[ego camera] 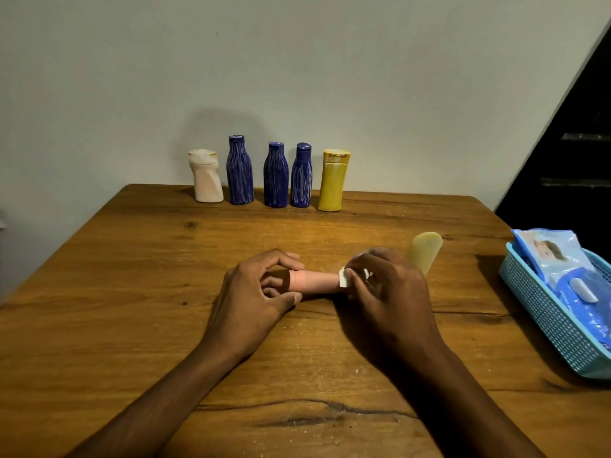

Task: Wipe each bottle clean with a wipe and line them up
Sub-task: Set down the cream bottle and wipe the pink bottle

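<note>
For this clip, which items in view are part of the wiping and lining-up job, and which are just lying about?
Part of the job:
- pink bottle, held by left hand
- white wipe, gripped in right hand
- row at the wall: white bottle, three blue bottles, yellow bottle
- pale yellow bottle behind the right hand
- wipes pack

Lying about:
- blue basket, which only holds the pack
- wooden table

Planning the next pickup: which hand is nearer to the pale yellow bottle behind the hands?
Right. The right hand, pressing a wipe on the pink bottle, sits just in front of the pale yellow bottle. The left hand holds the pink bottle's other end, farther left.
</note>
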